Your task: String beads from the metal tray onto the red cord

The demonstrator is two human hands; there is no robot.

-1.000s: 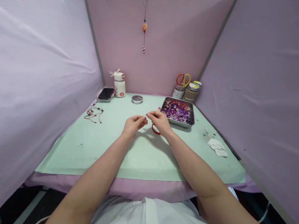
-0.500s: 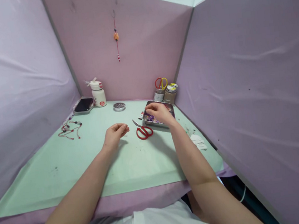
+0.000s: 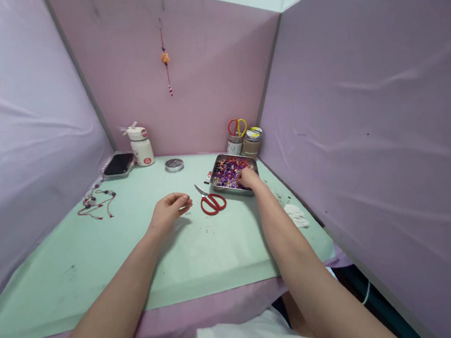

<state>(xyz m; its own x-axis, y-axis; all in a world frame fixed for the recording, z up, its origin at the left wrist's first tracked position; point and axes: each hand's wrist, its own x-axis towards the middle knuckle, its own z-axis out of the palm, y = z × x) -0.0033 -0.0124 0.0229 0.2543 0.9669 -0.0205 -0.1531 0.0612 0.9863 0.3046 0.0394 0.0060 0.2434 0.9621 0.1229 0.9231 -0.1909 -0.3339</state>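
Note:
My right hand [image 3: 248, 179] reaches into a metal tray [image 3: 233, 191] of purple, orange and clear beads [image 3: 228, 173]. Its fingers are bent down among the beads, and their tips are hidden. My left hand [image 3: 171, 210] hovers over the table, thumb pressed to the fingers in a pinch; whatever it holds, if anything, is too small to make out. Between the hands lie red-handled scissors [image 3: 213, 203], blades pointing to the back left. A beaded red cord [image 3: 98, 201] rests at the left of the table.
At the back left are a phone [image 3: 119, 163] and a white bottle [image 3: 141, 147]. A small round case [image 3: 174, 165] sits mid-back. Behind the tray stand a cup with scissors [image 3: 234, 145] and a lidded jar [image 3: 252, 143]. White crumpled tissue [image 3: 296, 216] lies right. A beaded pendant [image 3: 165, 58] hangs behind.
My right hand has lowered from above the tray to its right side, fingers now in the beads, uncovering most of them. My left hand keeps its pinch. The whole view has shifted slightly.

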